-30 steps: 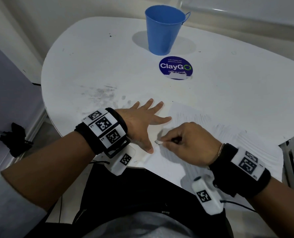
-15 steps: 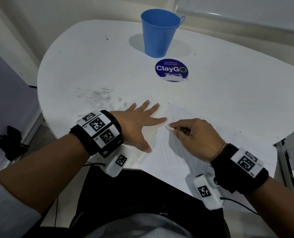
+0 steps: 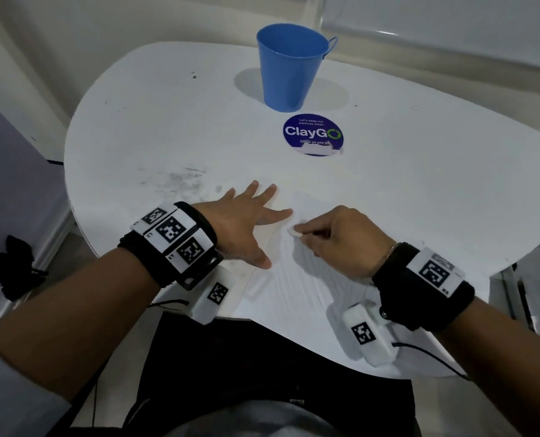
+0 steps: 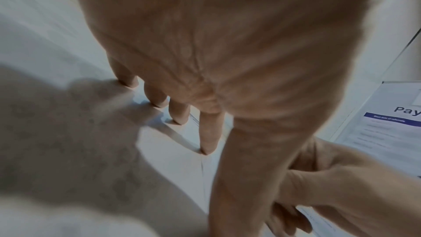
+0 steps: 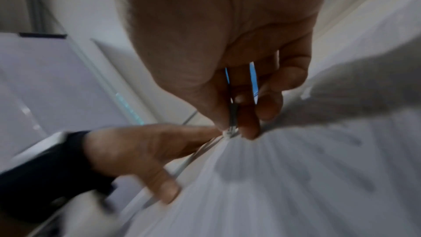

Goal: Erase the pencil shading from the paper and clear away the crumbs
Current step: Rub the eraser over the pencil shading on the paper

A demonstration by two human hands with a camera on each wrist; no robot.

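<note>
Erasing: the right hand (image 3: 341,244) pinches a small white eraser (image 3: 294,232) at its fingers (image 5: 249,129), the tip pressed on the paper (image 3: 297,288).
Left hand: the left hand (image 3: 246,228) lies flat with fingers (image 4: 208,133) spread and straight, holding nothing, pinning the paper's left edge to the counter (image 3: 167,121).
Key relation: the eraser sits just right of the left index fingertip, near the paper's far-left corner; the right hand is the one on the job, and the open sheet runs from the eraser toward the person and to the right.
Paper's long axis: it seems to run diagonally from far-left to near-right, with its near part overhanging the counter's front edge.
Shading: faint grey streaks show across the sheet; how much is left I cannot tell, and no crumbs can be made out.
Room to move: strokes toward the near edge risk buckling the unsupported overhang; to the left the pinning hand blocks the way.
Beyond: a blue cup (image 3: 290,67) and a round sticker (image 3: 312,134) lie well apart from the work, with bare counter between.
</note>
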